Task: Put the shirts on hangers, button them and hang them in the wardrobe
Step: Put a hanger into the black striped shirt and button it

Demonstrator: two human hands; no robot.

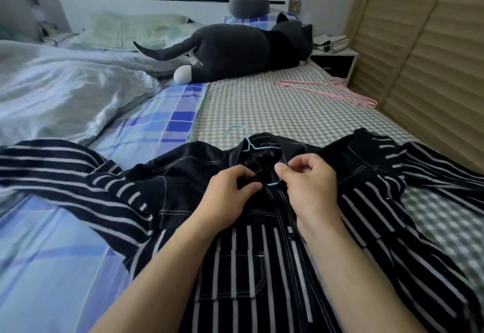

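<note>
A black shirt with white stripes [251,267] lies spread on the bed, collar away from me. A light blue hanger [239,136] sits inside it, its hook sticking out past the collar. My left hand [230,191] pinches the left edge of the shirt front just below the collar. Just beside it, my right hand [309,183] pinches the right edge at the same height. The sleeves spread out to both sides.
Pink hangers [332,90] lie on the checked sheet [262,107] at the far right. A slatted wardrobe door [424,52] runs along the right. A large grey plush cat [235,50] lies across the bed, with a crumpled grey duvet [65,92] at left.
</note>
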